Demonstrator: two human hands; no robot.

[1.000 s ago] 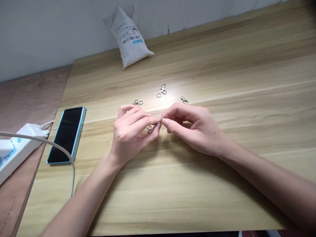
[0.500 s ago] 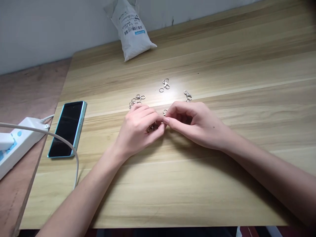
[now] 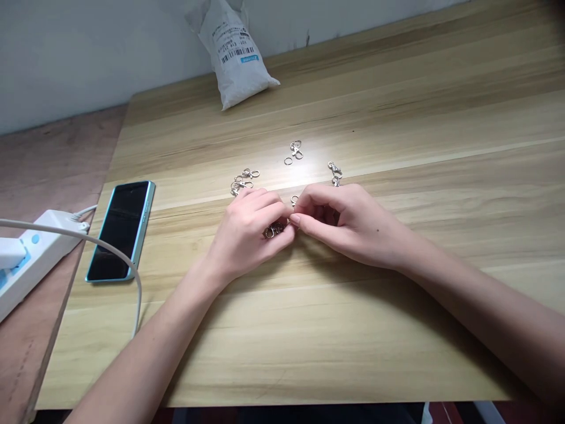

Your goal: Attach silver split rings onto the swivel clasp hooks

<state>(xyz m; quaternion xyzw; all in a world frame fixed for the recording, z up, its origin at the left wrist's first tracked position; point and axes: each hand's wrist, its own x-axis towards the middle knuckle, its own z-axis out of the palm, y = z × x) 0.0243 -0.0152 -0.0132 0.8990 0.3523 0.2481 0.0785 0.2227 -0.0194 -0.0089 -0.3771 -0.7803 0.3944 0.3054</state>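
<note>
My left hand (image 3: 256,227) and my right hand (image 3: 346,222) meet over the table, thumbs and index fingers pinched together at the tips. What the pinch holds is too small and covered to make out. A silver metal loop (image 3: 294,201) shows just beyond the fingertips; I cannot tell whether it is held or lies on the table. Under my curled left fingers sit small metal rings or clasps (image 3: 273,230), partly hidden. Several lobster clasps with rings (image 3: 244,179) lie beyond my left hand. More lobster clasps (image 3: 335,171) lie just past my right knuckles.
Farther back lie a lobster clasp (image 3: 296,151) and a loose split ring (image 3: 288,161). A white mailing bag (image 3: 242,70) stands near the wall. On the left are a phone (image 3: 119,229), a white cable (image 3: 139,288) and a power strip (image 3: 42,253).
Both hands stay almost in place, with the fingertips still pinched together. My right hand has shifted very slightly left and down, and a little more of the clasps behind it shows.
</note>
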